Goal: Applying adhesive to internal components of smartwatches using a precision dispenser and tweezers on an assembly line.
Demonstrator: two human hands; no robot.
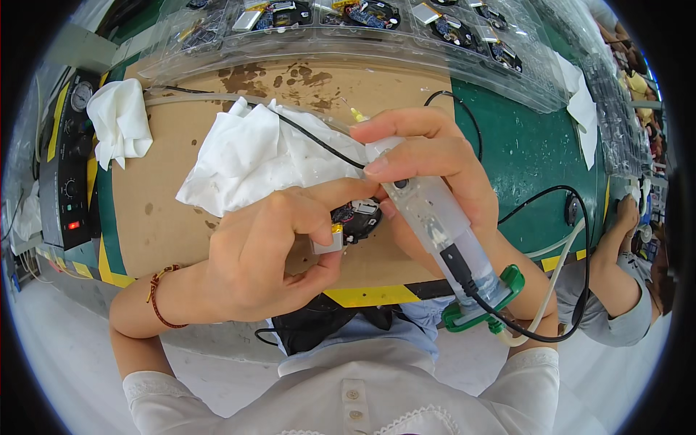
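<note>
My left hand (pixel 264 246) is closed around a small silver battery (pixel 328 241) with yellow tape, pinched between thumb and fingers. Beside the battery is a round black electronic module (pixel 360 223) with wires and a circuit board; my left index finger reaches over it. In my right hand (pixel 453 170) is a clear dispensing syringe (pixel 428 210), gripped with its yellow tip (pixel 357 114) pointing away from me. A green adapter (pixel 513 283) caps its near end, and a black cable plug (pixel 457 264) runs along the barrel. Right fingertips lie close to the module's edge; contact is unclear.
A crumpled white cloth (pixel 268 159) lies on the brown board behind my hands, another cloth (pixel 119 119) at left. A black controller box (pixel 69 159) stands at far left. Clear plastic trays (pixel 348 47) hold several modules. Cables loop at right, near another person's arm (pixel 616 225).
</note>
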